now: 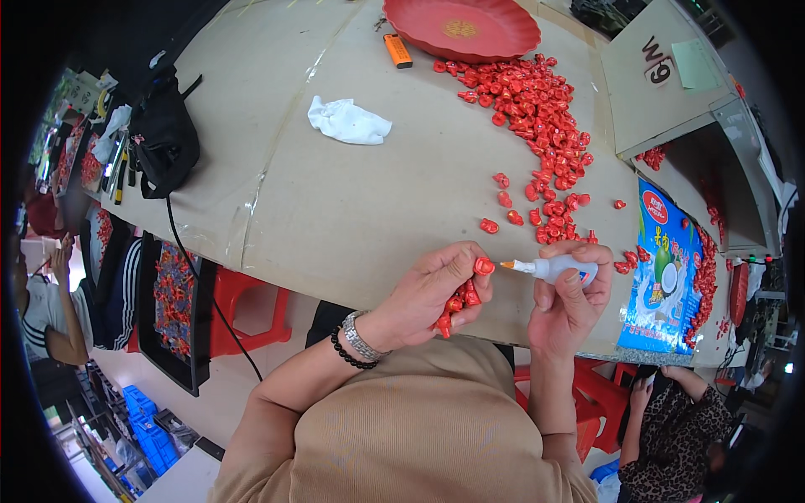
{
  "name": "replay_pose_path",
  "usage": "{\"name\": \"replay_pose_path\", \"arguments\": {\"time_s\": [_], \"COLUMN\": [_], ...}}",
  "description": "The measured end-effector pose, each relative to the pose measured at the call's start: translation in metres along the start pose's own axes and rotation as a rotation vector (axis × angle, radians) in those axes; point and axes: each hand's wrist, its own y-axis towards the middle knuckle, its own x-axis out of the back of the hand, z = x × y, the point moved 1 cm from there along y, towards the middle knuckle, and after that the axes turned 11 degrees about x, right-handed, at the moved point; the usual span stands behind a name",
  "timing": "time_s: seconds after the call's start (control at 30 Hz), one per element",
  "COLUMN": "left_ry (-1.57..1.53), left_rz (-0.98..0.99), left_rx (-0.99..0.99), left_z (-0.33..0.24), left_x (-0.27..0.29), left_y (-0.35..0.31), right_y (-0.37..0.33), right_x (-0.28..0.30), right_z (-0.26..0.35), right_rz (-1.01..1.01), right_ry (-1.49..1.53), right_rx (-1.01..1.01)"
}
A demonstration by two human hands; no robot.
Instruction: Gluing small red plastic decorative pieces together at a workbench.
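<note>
My left hand (419, 293) is closed around several small, shiny red plastic pieces (466, 295). One red piece (484, 266) is pinched between thumb and forefinger, its end turned to the right. In my right hand (563, 312) is a small white squeeze bottle (557, 267), lying nearly level, with an orange tip on its nozzle (518, 266). The tip points at the pinched piece, a small gap apart from it. Beyond both hands, a long heap of like red pieces (549, 126) runs over the table, with a few strays (489, 225) nearer my left hand.
A red scalloped plate (402, 18) stands at the far side beside an orange lighter (397, 51). A crumpled white tissue (349, 121) lies left of the heap. On the right are a blue printed sheet (662, 272) and an open box (671, 75). Other people sit at both sides.
</note>
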Motion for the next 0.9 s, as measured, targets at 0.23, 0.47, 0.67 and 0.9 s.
{"name": "replay_pose_path", "arguments": {"time_s": [0.23,0.47,0.67,0.9], "left_ry": [-0.016,0.003,-0.010,-0.009], "left_rz": [-0.004,0.006,0.008,0.006], "left_rx": [0.015,0.000,-0.032,-0.056], "left_z": [0.0004,0.0027,0.0019,0.0021], "left_x": [-0.0007,0.0020,0.0033,0.0036], "left_y": [-0.0008,0.0006,0.0013,0.0018], "right_y": [-0.0027,-0.0026,-0.0042,-0.0077], "right_x": [-0.0016,0.0000,0.0009,0.0019], "right_z": [-0.0003,0.0001,0.0035,0.0013], "right_rz": [0.011,-0.006,-0.008,-0.006], "right_ry": [-0.041,-0.081,-0.040,-0.015], "right_rx": [0.019,0.051,0.052,0.014]}}
